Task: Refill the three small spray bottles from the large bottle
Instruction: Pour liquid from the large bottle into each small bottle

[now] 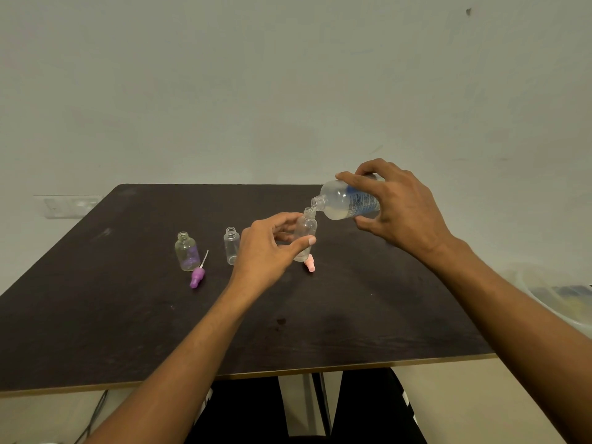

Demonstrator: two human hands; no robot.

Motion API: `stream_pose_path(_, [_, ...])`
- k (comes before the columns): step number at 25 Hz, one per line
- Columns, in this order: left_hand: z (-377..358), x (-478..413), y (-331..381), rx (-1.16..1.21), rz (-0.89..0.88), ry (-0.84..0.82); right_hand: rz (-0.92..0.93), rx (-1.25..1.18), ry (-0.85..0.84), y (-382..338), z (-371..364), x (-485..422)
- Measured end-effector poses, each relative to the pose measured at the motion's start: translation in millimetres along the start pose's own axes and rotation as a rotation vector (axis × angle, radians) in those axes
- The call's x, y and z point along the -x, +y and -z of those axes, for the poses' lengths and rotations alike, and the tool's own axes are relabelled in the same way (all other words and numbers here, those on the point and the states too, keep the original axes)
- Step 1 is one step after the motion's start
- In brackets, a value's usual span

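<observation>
Gripping the tilted large bottle (346, 200) round its belly with the right hand (400, 213), pinching the small bottle (306, 232) mid-body with the left hand (269, 248), neck to neck toward the table's (128, 315) far edge, probably light, slick, thin plastic, best held at the waist.

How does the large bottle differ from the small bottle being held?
The large bottle is tipped nearly sideways in the right hand; the small bottle is held about upright in the left hand. The large bottle carries a blue label; the small bottle is plain. Both are clear and uncapped.
</observation>
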State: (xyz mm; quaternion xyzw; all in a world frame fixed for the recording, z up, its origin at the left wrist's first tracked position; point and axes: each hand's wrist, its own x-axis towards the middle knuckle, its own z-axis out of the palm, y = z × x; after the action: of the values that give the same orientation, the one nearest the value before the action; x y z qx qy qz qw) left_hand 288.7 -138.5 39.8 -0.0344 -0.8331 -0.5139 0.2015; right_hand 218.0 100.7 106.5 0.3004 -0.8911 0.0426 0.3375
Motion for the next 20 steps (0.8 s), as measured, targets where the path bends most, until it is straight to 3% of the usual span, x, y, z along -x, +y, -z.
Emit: stream_pose_path(20, [-1.4, -0.1, -1.1, 0.015, 0.0, -0.006, 0.007, 0.025, -0.009, 1.3, 0.1, -0.7])
